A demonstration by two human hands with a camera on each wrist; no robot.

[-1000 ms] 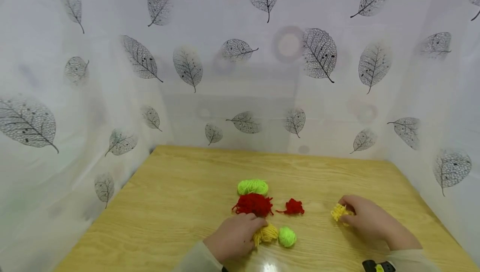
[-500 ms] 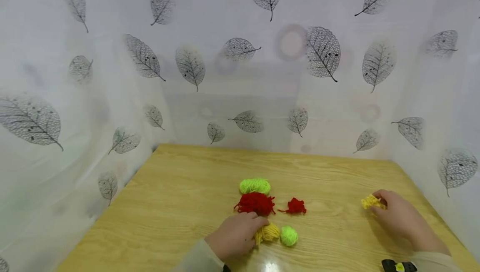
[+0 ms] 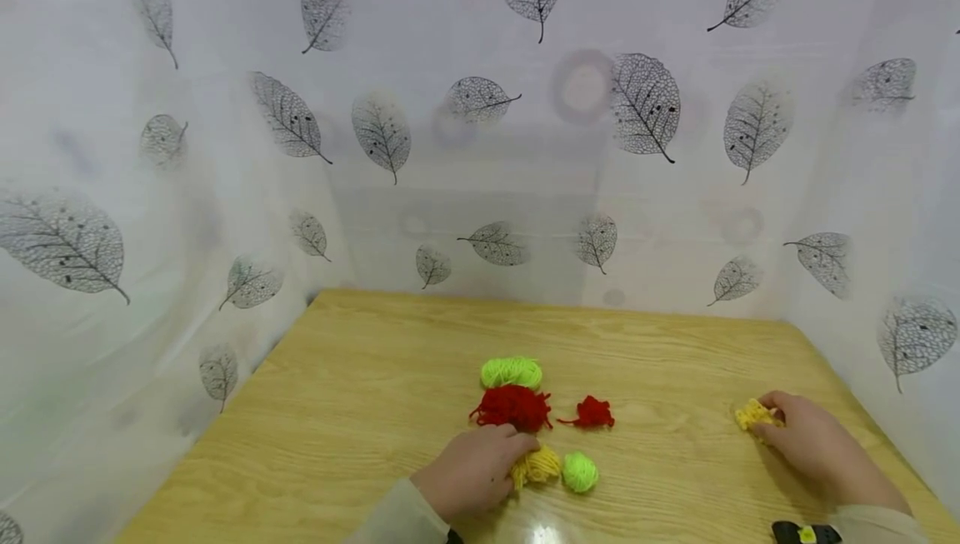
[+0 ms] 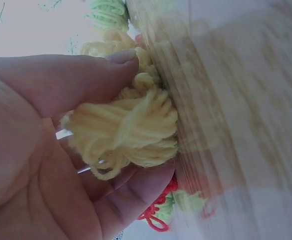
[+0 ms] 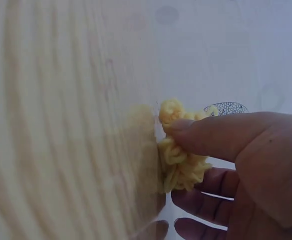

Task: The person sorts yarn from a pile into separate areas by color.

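My left hand (image 3: 477,471) grips a yellow yarn bundle (image 4: 123,131) at the table's front middle, thumb on one side and fingers on the other. Far to the right, my right hand (image 3: 813,442) pinches a smaller yellow yarn clump (image 5: 183,162) between thumb and fingers, right at the tabletop. Just right of the left hand's bundle sits a small lime-green yarn ball (image 3: 580,472). A dark red yarn bundle (image 3: 513,407) lies beyond the left fingers, with a lime-green yarn skein (image 3: 512,372) behind it. A small red yarn clump (image 3: 593,412) rests to their right.
The wooden table (image 3: 375,361) is bounded at the back and sides by a pale curtain (image 3: 480,169) printed with dark leaves. A dark strap (image 3: 804,532) circles the right wrist.
My right hand has carried the small yellow yarn clump rightward, away from the other yarn, and then slightly lower. My left hand keeps its hold on the larger yellow bundle in the same place.
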